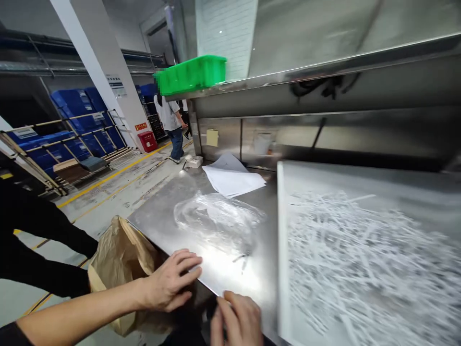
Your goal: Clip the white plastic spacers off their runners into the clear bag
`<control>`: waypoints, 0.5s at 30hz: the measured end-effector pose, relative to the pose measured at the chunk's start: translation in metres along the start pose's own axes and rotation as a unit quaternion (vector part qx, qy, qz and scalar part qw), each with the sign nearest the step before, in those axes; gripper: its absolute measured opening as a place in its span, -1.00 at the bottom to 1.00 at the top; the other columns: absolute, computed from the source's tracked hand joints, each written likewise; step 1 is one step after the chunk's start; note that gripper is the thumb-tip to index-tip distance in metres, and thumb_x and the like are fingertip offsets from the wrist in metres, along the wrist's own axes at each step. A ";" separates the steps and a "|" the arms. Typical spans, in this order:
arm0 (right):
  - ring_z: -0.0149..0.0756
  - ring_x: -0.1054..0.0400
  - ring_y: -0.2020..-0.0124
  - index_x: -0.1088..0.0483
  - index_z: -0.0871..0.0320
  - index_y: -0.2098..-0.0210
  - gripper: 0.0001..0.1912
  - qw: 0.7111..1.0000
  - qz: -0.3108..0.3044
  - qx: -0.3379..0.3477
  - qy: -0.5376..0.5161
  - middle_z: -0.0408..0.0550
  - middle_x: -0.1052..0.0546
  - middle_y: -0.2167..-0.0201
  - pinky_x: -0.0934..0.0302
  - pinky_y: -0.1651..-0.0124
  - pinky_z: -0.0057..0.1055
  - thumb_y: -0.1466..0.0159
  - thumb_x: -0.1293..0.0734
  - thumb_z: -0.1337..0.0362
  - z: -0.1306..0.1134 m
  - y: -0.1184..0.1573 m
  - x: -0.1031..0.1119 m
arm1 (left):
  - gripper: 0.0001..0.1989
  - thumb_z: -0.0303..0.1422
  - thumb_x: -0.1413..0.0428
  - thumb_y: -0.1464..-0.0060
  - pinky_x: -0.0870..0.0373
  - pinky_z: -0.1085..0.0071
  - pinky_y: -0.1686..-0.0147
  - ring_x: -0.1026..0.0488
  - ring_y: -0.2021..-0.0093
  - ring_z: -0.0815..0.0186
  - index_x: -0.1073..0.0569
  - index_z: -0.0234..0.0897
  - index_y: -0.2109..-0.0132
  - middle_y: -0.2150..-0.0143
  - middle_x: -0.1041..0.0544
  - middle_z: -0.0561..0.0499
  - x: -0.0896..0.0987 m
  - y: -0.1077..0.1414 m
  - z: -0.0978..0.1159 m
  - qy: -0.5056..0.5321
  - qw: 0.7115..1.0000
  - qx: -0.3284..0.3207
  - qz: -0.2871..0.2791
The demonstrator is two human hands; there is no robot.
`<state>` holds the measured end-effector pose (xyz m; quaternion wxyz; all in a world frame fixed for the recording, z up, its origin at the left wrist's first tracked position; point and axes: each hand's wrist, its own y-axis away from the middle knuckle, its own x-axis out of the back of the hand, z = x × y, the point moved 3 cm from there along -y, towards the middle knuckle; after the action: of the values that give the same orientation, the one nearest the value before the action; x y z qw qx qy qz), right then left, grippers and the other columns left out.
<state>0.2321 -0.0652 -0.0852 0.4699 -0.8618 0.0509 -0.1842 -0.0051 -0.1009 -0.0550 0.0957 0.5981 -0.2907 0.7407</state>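
Observation:
My left hand (175,281) is over the front edge of the steel table (162,211), its fingers slightly apart and nothing seen in them. My right hand (239,319) is lower and to the right, at the same edge. Its fingers are bent and drawn together with the thumb; anything between them is hidden. A crumpled clear plastic bag (219,218) lies on the steel just beyond both hands. To the right, a white tray (283,250) holds many thin white strips (353,254), blurred by motion.
A brown paper sack (118,254) stands open at the table's left edge, beside a person's dark-trousered legs (46,235). White sheets (230,175) lie at the back. A green bin (194,74) sits on the steel shelf above. Another person (171,120) is farther off.

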 end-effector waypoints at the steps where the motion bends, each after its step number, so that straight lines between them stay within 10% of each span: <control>1: 0.11 -0.67 0.26 -0.60 0.01 -0.01 -0.60 0.999 -0.009 -0.013 -0.033 0.09 -0.74 0.19 -0.57 0.11 0.10 -0.32 -0.34 0.55 -0.005 0.005 0.002 | 0.05 -0.35 -0.27 -0.16 -0.38 -0.34 -0.49 -0.42 -0.48 -0.23 0.01 -0.05 -0.68 -0.53 -0.42 -0.33 -0.003 0.007 0.003 -0.018 0.999 0.031 -0.027; 7: -0.15 -0.52 0.42 -0.44 0.03 0.27 -0.68 0.992 -0.041 -0.033 -0.118 -0.04 -0.58 0.39 -0.40 0.29 -0.24 -0.29 -0.20 0.58 -0.010 0.023 0.058 | 0.22 -0.52 -0.16 -0.12 0.11 -0.36 -0.68 0.06 -0.74 -0.19 0.33 -0.02 -0.73 -0.75 0.06 -0.19 0.002 0.024 0.009 -0.055 0.959 0.128 -0.248; 15: -0.16 -0.62 0.41 -0.51 0.00 0.28 -0.79 0.942 -0.247 -0.220 -0.057 -0.13 -0.65 0.41 -0.42 0.30 -0.36 -0.41 -0.29 0.40 -0.013 0.042 0.250 | -0.34 -0.26 -0.29 -0.41 -0.29 -0.32 -0.54 -0.23 -0.61 -0.18 -0.33 -0.19 -0.54 -0.64 -0.22 -0.25 0.054 -0.027 0.041 -0.067 0.906 0.226 -0.352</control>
<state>0.4628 -0.1641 -0.0459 0.2100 -0.9383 -0.1515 -0.2294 0.0279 -0.1125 0.0086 0.1931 0.7155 0.1085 0.6626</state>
